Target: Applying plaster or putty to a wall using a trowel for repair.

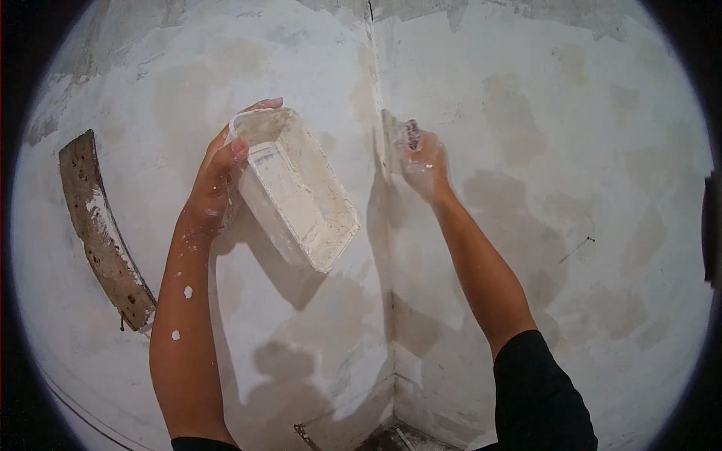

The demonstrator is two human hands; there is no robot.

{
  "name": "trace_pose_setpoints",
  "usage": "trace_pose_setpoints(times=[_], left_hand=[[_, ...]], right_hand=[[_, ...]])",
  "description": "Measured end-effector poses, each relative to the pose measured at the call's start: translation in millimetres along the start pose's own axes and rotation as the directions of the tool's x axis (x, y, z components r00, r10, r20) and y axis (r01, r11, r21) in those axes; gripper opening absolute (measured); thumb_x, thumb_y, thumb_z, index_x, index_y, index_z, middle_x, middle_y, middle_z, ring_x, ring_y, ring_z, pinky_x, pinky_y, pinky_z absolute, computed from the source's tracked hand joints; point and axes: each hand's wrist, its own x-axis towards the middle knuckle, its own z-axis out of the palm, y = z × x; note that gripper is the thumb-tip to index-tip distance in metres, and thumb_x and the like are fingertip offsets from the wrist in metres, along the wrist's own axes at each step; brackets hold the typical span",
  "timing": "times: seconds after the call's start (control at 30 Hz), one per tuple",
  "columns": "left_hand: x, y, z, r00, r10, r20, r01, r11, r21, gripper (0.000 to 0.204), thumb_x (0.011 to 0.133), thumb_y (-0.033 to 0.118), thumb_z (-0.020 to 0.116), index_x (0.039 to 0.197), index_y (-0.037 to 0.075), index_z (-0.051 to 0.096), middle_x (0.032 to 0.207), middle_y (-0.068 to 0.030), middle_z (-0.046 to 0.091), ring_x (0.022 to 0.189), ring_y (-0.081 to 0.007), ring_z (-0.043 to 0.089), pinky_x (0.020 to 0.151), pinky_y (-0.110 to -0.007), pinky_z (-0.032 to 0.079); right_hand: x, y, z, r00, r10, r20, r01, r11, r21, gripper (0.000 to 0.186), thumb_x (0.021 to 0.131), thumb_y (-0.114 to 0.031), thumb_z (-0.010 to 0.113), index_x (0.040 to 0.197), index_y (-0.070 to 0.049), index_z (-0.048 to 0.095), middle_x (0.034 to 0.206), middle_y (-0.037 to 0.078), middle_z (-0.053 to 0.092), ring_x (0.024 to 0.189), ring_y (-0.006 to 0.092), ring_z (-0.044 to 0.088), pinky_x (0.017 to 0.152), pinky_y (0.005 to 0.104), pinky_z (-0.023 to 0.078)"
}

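Observation:
My left hand (218, 177) is closed around the near-left end of a white rectangular plastic tub (274, 207), thumb over its rim. The tub is tilted, its opening facing me, and pale wet plaster (301, 203) coats its inside. Held up at the wall corner (382, 90), my right hand (425, 165) grips a putty knife (389, 139). Its blade is at the corner line; most of the handle is hidden by my fingers. White plaster smears both hands, and spots of it dot my left forearm.
Two whitish patched walls (496, 263) meet at the corner, with grey damp-looking patches. A worn wooden board (105, 225) is on the left wall, a nail (122, 323) by its lower end. Another nail (590, 240) sticks out of the right wall. Dark floor (398, 438) shows below.

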Motion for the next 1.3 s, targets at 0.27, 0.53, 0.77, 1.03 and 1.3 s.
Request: trace_pose_setpoints(times=[0.27, 0.53, 0.77, 1.03, 1.3], left_hand=[[0, -6, -3, 0.998, -0.03, -0.054, 0.038, 0.988, 0.152, 0.081, 0.072, 0.051, 0.061, 0.136, 0.006, 0.044, 0.126, -0.015, 0.053, 0.118, -0.0276, 0.051, 0.104, -0.039, 0.038], [6, -10, -4, 0.999, 0.023, 0.039, -0.024, 1.0, 0.02, 0.082, 0.07, 0.052, 0.061, 0.136, 0.006, 0.045, 0.126, -0.0151, 0.054, 0.118, -0.0274, 0.051, 0.104, -0.039, 0.038], [0, -7, 1, 1.0, 0.009, -0.006, -0.009, 0.998, 0.056, 0.084, 0.073, 0.056, 0.06, 0.137, 0.004, 0.042, 0.132, -0.0154, 0.05, 0.123, -0.0282, 0.048, 0.105, -0.04, 0.037], [7, -25, -7, 0.999, 0.002, 0.046, -0.001, 1.0, -0.027, 0.086, 0.073, 0.057, 0.06, 0.138, 0.004, 0.041, 0.135, -0.0155, 0.048, 0.125, -0.0281, 0.046, 0.106, -0.04, 0.036], [12, -27, -7, 0.998, 0.061, 0.013, -0.061, 0.998, -0.014, 0.088, 0.074, 0.059, 0.06, 0.138, 0.003, 0.041, 0.137, -0.0156, 0.045, 0.127, -0.0281, 0.045, 0.107, -0.04, 0.036]], right_hand=[[8, 40, 12, 0.957, -0.155, -0.245, 0.077, 0.951, -0.3, 0.026, 0.083, -0.022, 0.065, 0.085, 0.004, 0.063, 0.079, 0.023, 0.064, 0.075, 0.0375, 0.064, 0.066, 0.0434, 0.049], [-1, 37, 27, 0.975, -0.036, -0.218, -0.002, 0.985, -0.171, 0.029, 0.081, -0.023, 0.067, 0.087, 0.005, 0.063, 0.082, 0.026, 0.065, 0.079, 0.0396, 0.065, 0.067, 0.044, 0.049], [-1, 31, 43, 0.968, -0.022, -0.249, -0.048, 0.961, -0.272, 0.03, 0.08, -0.022, 0.067, 0.089, 0.005, 0.063, 0.08, 0.023, 0.066, 0.075, 0.039, 0.064, 0.066, 0.0447, 0.049], [-31, -2, 62, 0.96, -0.157, -0.231, 0.127, 0.982, -0.137, 0.033, 0.077, -0.016, 0.055, 0.104, 0.001, 0.064, 0.101, 0.024, 0.064, 0.096, 0.0417, 0.059, 0.086, 0.0466, 0.046], [-60, 1, 15, 0.932, -0.349, 0.1, 0.353, 0.935, -0.029, 0.031, 0.081, -0.02, 0.06, 0.103, 0.001, 0.064, 0.095, 0.023, 0.065, 0.094, 0.0398, 0.06, 0.084, 0.0459, 0.047]])
